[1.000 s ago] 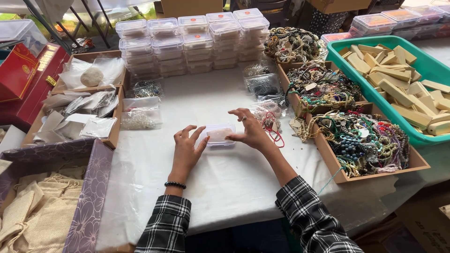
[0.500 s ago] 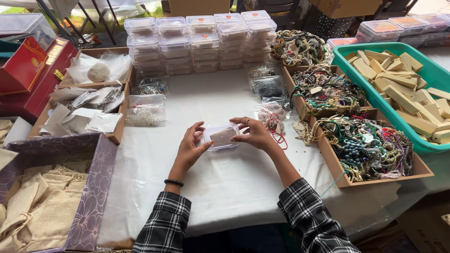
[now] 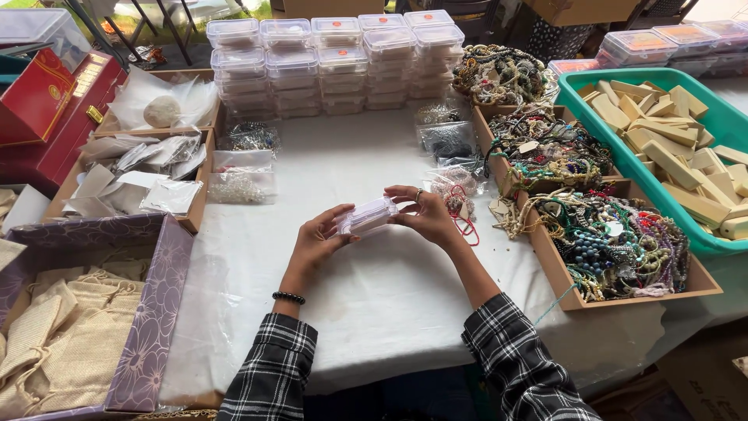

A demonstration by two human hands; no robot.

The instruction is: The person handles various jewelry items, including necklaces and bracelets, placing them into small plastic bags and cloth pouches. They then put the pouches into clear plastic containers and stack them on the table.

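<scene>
**A:** What do the hands hold in the head view?

**B:** A small clear plastic box (image 3: 368,217). The left hand (image 3: 318,243) pinches one end, and the right hand (image 3: 423,216) pinches the other end. The box is up off the white table (image 3: 374,296), between both hands.

**A:** What is near them?

**B:** Just past the right hand lies a bag with red string (image 3: 458,204). Farther right is a wooden tray of bead necklaces (image 3: 615,242). Far ahead of both hands stand stacks of clear boxes (image 3: 335,58). Left of the left hand is a purple box of cloth bags (image 3: 70,312).
</scene>
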